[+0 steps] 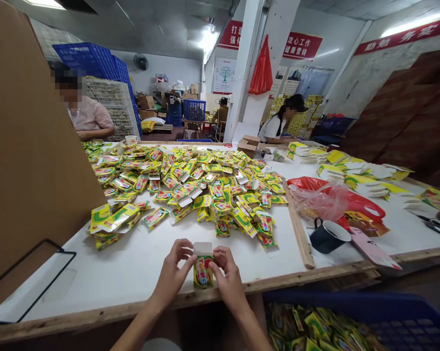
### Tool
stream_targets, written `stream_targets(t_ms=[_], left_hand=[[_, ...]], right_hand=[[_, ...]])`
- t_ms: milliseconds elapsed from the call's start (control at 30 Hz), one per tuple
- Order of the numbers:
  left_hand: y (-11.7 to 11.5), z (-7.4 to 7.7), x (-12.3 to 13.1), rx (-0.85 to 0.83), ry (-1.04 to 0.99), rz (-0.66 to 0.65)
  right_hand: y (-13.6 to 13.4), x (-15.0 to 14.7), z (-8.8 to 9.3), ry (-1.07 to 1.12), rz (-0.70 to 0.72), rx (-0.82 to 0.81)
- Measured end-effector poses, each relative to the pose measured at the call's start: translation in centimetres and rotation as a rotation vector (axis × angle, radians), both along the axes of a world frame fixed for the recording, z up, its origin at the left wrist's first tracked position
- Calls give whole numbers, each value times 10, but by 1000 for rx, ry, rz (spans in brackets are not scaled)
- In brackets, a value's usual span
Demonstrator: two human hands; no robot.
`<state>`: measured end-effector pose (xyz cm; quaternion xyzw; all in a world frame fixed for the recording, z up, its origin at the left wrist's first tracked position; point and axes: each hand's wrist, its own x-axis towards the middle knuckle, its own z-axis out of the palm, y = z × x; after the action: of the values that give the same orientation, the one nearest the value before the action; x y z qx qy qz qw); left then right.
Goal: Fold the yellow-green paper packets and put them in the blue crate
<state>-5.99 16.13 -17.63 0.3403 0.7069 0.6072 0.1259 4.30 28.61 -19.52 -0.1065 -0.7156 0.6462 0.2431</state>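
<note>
A small yellow-and-green printed carton (203, 273) stands upright near the front edge of the table, its pale top flap raised. My left hand (175, 263) grips its left side, thumb on the front edge and fingers curled behind. From the other side, my right hand (227, 273) holds the carton with its thumb against the front face. Beyond both hands spreads a large heap of similar cartons (205, 187), many with loose end flaps. A few more cartons (113, 219) are piled to the left.
Left stands a tall cardboard sheet (40, 146) beside a black wire frame (47, 278). A wooden strip (300, 229) divides the table; right of it are a dark mug (327, 237), red plastic bag (307, 183) and scissors (433, 224). Below right, a blue crate (398, 312) holds cartons. Co-workers sit beyond.
</note>
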Motion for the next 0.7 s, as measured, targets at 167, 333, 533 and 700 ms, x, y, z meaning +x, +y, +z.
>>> stream_targets(t_ms=[167,333,533,700], left_hand=[[0,-13,2,-75,-7,-107],[7,-7,2,-82,71,-148],[14,-14,11,84,-89,-53],[14,-11,13,6,-2,-70]], right_hand=[[12,4,1,-22,75,56],[22,-6,13,-90,121,255],[22,-11,9,-7,-24,217],[20,-6,14,-11,-6,285]])
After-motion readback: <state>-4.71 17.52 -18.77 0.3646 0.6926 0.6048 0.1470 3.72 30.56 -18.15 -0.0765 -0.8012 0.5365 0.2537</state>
